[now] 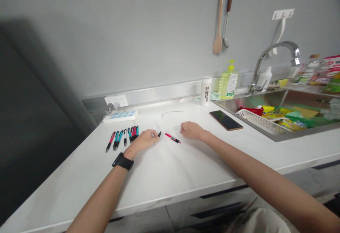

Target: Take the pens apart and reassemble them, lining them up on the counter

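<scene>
My left hand [145,141], with a black watch on the wrist, rests on the white counter [170,169] with its fingers closed round a small pen part [158,135], black at the tip. My right hand [191,130] lies curled on the counter to the right; what its fingers hold, if anything, is hidden. Between the hands a pink pen [172,138] lies loose. A row of several pens [123,137], pink, teal and white, lies left of my left hand.
A phone [226,120] lies face up near the sink [278,134], which holds a white basket and packets. A white cylinder [206,91], soap bottle [228,81], power strip [120,116] and thin wire [172,112] sit at the back. Utensils hang on the wall.
</scene>
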Action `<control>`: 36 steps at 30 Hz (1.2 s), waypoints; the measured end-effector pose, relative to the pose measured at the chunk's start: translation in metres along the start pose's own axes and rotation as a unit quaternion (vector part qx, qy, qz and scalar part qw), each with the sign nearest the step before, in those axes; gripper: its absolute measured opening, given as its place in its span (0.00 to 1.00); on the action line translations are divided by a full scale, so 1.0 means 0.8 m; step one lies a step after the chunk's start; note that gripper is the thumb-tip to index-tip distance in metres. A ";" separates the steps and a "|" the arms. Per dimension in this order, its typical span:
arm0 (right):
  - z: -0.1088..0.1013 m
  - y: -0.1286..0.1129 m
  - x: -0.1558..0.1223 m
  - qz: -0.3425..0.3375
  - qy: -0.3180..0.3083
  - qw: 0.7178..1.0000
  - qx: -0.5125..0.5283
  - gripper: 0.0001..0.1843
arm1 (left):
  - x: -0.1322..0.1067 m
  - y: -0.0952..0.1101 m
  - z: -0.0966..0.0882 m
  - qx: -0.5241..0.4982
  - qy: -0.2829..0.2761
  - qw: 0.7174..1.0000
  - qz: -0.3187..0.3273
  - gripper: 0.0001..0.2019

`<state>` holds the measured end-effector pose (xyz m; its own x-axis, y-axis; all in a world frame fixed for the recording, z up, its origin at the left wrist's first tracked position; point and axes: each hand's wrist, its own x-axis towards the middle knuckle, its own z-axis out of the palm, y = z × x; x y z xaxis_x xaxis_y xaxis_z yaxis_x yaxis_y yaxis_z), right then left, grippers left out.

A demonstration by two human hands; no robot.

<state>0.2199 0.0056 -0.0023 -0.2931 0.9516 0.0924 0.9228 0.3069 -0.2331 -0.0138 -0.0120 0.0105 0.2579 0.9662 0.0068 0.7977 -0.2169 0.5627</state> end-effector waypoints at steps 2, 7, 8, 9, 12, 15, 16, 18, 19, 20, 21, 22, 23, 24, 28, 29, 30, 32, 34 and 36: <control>0.001 -0.002 -0.001 -0.006 0.003 1.000 -0.016 0.08 | -0.003 0.005 -0.001 -0.002 0.004 1.000 0.002 0.08; 0.005 0.001 0.002 -0.049 0.010 0.998 -0.038 0.10 | -0.004 0.010 -0.001 -0.019 -0.005 1.000 -0.003 0.09; 0.006 0.004 0.003 -0.057 0.009 0.998 -0.031 0.10 | -0.004 0.010 -0.001 -0.022 -0.001 1.000 -0.001 0.09; 0.007 0.006 0.005 -0.065 0.011 0.998 -0.017 0.11 | -0.003 0.010 -0.001 -0.027 0.007 1.000 0.004 0.09; 0.007 0.007 0.011 -0.084 0.045 0.994 0.055 0.13 | 0.000 0.010 -0.001 -0.069 0.024 0.997 0.024 0.09; 0.004 -0.001 0.018 -0.102 0.104 0.970 0.197 0.10 | 0.004 0.009 0.001 -0.157 0.016 0.987 0.031 0.11; 0.002 -0.005 0.019 -0.105 0.123 0.951 0.263 0.08 | 0.006 0.008 0.002 -0.191 0.016 0.981 0.034 0.11; -0.002 -0.013 0.021 -0.106 0.152 0.898 0.399 0.05 | 0.008 0.007 0.003 -0.252 0.019 0.966 0.047 0.13; -0.004 -0.017 0.021 -0.107 0.161 0.869 0.456 0.05 | 0.009 0.007 0.003 -0.275 0.017 0.960 0.053 0.15; -0.005 -0.021 0.020 -0.112 0.168 0.841 0.502 0.05 | 0.009 0.006 0.003 -0.291 0.015 0.955 0.057 0.16; -0.007 -0.023 0.019 -0.117 0.174 0.818 0.535 0.07 | 0.009 0.006 0.003 -0.299 0.009 0.952 0.061 0.18; -0.008 -0.025 0.019 -0.124 0.180 0.800 0.558 0.08 | 0.009 0.006 0.003 -0.300 0.001 0.952 0.065 0.18; -0.009 -0.027 0.018 -0.130 0.190 0.786 0.573 0.10 | 0.008 0.006 0.003 -0.299 -0.007 0.952 0.069 0.18; -0.009 -0.028 0.017 -0.134 0.199 0.776 0.584 0.11 | 0.008 0.007 0.003 -0.295 -0.014 0.953 0.072 0.17; -0.009 -0.029 0.017 -0.136 0.218 0.756 0.602 0.13 | 0.008 0.005 0.004 -0.294 -0.028 0.952 0.080 0.15; -0.009 -0.029 0.017 -0.134 0.218 0.756 0.603 0.13 | 0.009 0.004 0.005 -0.297 -0.028 0.951 0.081 0.15; -0.009 -0.029 0.017 -0.132 0.216 0.756 0.603 0.12 | 0.010 0.004 0.006 -0.299 -0.029 0.950 0.082 0.15; -0.010 -0.030 0.016 -0.130 0.214 0.759 0.602 0.11 | 0.011 0.003 0.006 -0.298 -0.031 0.950 0.083 0.15; -0.010 -0.030 0.015 -0.129 0.212 0.762 0.598 0.10 | 0.010 0.004 0.006 -0.295 -0.033 0.951 0.086 0.15; -0.010 -0.031 0.014 -0.129 0.210 0.765 0.595 0.10 | 0.009 0.006 0.005 -0.295 -0.034 0.950 0.093 0.15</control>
<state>0.1960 0.0087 0.0125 -0.0908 0.8443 0.5282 -0.1056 0.5192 -0.8481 -0.0055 -0.0067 0.0097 0.4152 0.9032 0.1085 0.2956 -0.2468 0.9229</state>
